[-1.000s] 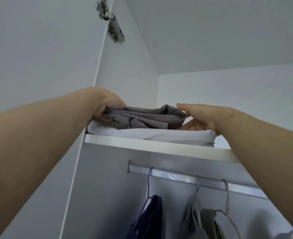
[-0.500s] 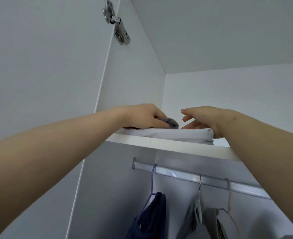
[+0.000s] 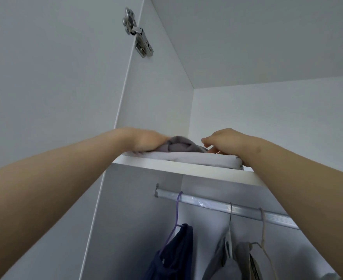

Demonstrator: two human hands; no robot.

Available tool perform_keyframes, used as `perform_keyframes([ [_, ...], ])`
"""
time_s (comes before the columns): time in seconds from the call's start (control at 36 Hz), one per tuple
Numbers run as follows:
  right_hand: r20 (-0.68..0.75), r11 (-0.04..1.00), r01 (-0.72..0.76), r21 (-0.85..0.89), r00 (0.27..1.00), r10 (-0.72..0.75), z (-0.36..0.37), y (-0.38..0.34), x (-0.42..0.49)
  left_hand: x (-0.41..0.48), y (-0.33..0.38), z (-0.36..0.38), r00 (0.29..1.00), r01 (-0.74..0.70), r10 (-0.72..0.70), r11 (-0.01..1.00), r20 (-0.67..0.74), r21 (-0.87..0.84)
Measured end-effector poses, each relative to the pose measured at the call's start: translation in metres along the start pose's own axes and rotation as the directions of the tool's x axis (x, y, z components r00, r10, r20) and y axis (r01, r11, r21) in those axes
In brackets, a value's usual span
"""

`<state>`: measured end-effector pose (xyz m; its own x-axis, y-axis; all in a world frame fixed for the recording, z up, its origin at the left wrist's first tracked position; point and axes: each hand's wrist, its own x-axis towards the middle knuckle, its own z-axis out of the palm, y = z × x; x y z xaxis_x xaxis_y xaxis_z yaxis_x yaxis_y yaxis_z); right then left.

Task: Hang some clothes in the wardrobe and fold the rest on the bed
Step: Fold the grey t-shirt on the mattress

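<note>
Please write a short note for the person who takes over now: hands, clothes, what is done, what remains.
Left hand lies over the left end of the grey garment; its grip is hidden. Right hand, fingers curled, is at the right end; contact unclear.
Grey garment sits on the white folded cloth on the top shelf.
Done: three garments hang on the rail.
Left: let go of the stack; other clothes are out of view.

Matt white shelf (image 3: pixel 186 169), soft grey cloth (image 3: pixel 178 145), shiny metal hinge (image 3: pixel 140 37), perhaps film-wrapped rail (image 3: pixel 217 205).
</note>
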<state>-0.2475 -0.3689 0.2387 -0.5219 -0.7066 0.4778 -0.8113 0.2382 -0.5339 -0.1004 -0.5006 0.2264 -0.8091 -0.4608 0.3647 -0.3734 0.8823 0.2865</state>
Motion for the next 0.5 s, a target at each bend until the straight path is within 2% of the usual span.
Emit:
perform_keyframes([
  [0.06, 0.024, 0.992, 0.061, -0.106, 0.998, -0.059, 0.003, -0.002, -0.005, 0.001, -0.002, 0.006, 0.998, 0.030, -0.038, 0.986, 0.041, 0.167],
  [0.14, 0.054, 0.974, 0.107, -0.200, 0.994, -0.098, 0.005, -0.004, -0.015, -0.003, 0.005, 0.005, 0.995, 0.090, -0.096, 0.983, 0.029, 0.162],
  [0.22, 0.060, 0.964, 0.122, -0.235, 0.992, -0.111, 0.004, -0.003, -0.025, -0.004, 0.009, 0.006, 0.994, 0.100, -0.104, 0.987, 0.020, 0.128],
  [0.28, 0.039, 0.958, 0.133, -0.253, 0.991, -0.127, 0.003, -0.001, -0.030, -0.004, 0.010, 0.007, 0.994, 0.093, -0.090, 0.994, -0.062, 0.052],
  [0.33, 0.003, 0.944, 0.148, -0.296, 0.988, -0.155, 0.002, 0.001, -0.035, -0.006, 0.016, 0.010, 0.983, 0.012, -0.029, 0.996, -0.182, -0.093],
  [0.39, -0.038, 0.927, 0.155, -0.342, 0.983, -0.179, 0.001, 0.002, -0.038, -0.007, 0.024, 0.017, 0.971, -0.109, 0.080, 0.986, -0.225, -0.123],
  [0.44, -0.078, 0.914, 0.149, -0.378, 0.978, -0.192, 0.000, 0.002, -0.043, -0.012, 0.030, 0.028, 0.963, -0.140, 0.138, 0.990, -0.233, 0.010],
  [0.5, -0.114, 0.900, 0.148, -0.409, 0.971, -0.211, 0.000, 0.004, -0.049, -0.018, 0.033, 0.037, 0.955, -0.098, 0.130, 0.987, -0.267, 0.130],
])
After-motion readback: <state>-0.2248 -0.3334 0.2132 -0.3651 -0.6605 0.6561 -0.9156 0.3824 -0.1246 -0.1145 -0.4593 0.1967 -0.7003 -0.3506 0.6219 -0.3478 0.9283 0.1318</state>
